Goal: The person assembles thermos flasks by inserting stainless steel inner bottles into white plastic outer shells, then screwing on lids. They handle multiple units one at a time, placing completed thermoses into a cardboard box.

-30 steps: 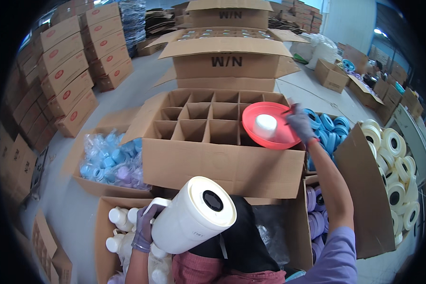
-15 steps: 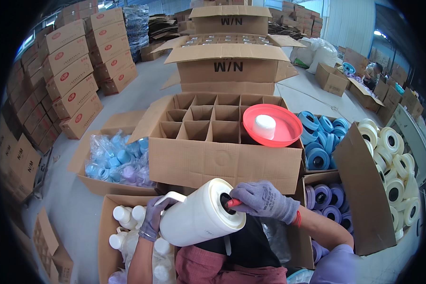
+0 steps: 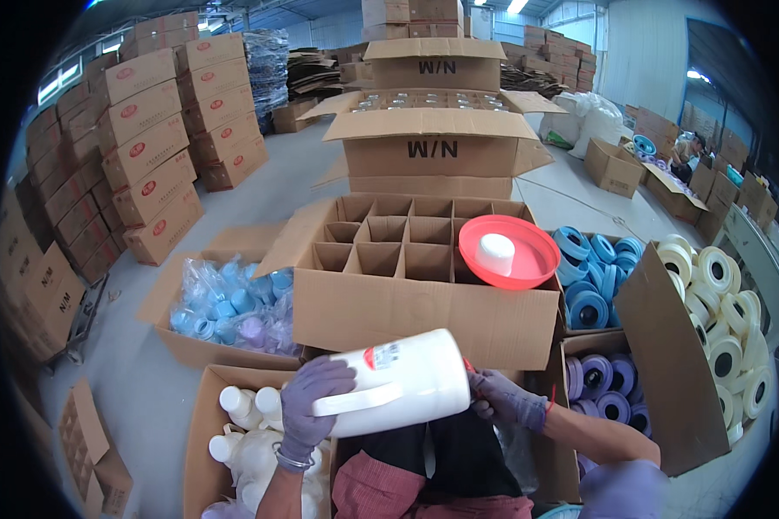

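Note:
A white jug [image 3: 398, 389] with a handle and a red mark lies nearly level above my lap. Its handle is turned toward me, and its open end faces right, out of sight. My gloved left hand [image 3: 314, 402] is wrapped round its left end, beside the handle. At the right end my gloved right hand [image 3: 509, 403] is closed on a red-handled tool [image 3: 469, 367], of which only a little shows; its tip is hidden. Just beyond the jug stands a divided carton [image 3: 424, 313], with a red basin [image 3: 535, 246] on its right corner holding a white round cap [image 3: 495, 253].
White jugs fill a carton [image 3: 201, 432] at lower left; bagged blue and purple caps [image 3: 234, 303] lie behind it. On the right, cartons hold blue rings [image 3: 589, 310], purple rings [image 3: 613, 406] and cream rings [image 3: 724, 356]. Stacked cartons [image 3: 151, 151] stand at far left.
The jug has rolled and swung so its open end points right and its handle faces me. My left hand has shifted round it; my right hand has moved right and down. My view has tilted up.

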`<state>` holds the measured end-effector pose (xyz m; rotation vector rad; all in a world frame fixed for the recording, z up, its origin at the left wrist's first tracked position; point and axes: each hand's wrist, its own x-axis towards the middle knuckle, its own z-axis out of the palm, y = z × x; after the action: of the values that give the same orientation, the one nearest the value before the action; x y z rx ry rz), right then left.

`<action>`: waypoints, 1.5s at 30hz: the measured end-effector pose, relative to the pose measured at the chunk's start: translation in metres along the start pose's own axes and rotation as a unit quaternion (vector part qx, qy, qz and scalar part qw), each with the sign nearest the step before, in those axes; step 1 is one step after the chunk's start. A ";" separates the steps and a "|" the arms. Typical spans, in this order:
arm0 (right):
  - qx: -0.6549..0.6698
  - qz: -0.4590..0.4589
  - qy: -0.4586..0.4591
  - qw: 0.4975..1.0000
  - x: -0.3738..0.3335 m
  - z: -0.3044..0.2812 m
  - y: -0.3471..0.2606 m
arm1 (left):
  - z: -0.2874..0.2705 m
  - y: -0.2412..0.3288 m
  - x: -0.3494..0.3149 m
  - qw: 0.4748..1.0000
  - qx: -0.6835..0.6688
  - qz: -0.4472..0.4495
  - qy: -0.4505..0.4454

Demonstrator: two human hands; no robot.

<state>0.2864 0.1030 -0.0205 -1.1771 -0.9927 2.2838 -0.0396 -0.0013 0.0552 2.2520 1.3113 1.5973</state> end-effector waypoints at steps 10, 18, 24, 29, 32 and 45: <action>-0.403 -0.458 0.017 0.792 -0.075 0.055 -0.071 | -0.005 -0.042 -0.049 0.965 0.019 -0.224 -0.136; -0.596 -0.617 -0.154 0.490 -0.050 0.071 -0.082 | 0.009 -0.054 -0.034 0.880 -0.250 -0.379 -0.135; -0.602 -0.608 -0.175 0.487 -0.044 0.069 -0.073 | 0.015 -0.065 -0.038 0.789 -0.367 -0.476 -0.126; -0.565 -0.434 0.015 0.702 -0.059 0.080 -0.051 | 0.010 -0.053 -0.045 0.916 -0.149 -0.348 -0.132; -0.495 -0.353 0.154 0.778 -0.039 0.063 -0.052 | 0.019 -0.027 -0.060 0.970 0.003 -0.241 -0.025; -0.661 -0.383 0.452 0.460 0.052 -0.122 -0.218 | 0.028 0.042 -0.063 0.720 -0.199 -0.534 -0.395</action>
<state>0.3602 0.3326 0.0638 -1.4783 -2.0739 -0.3300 0.0026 -0.0595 0.0180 1.1442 1.3340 0.3404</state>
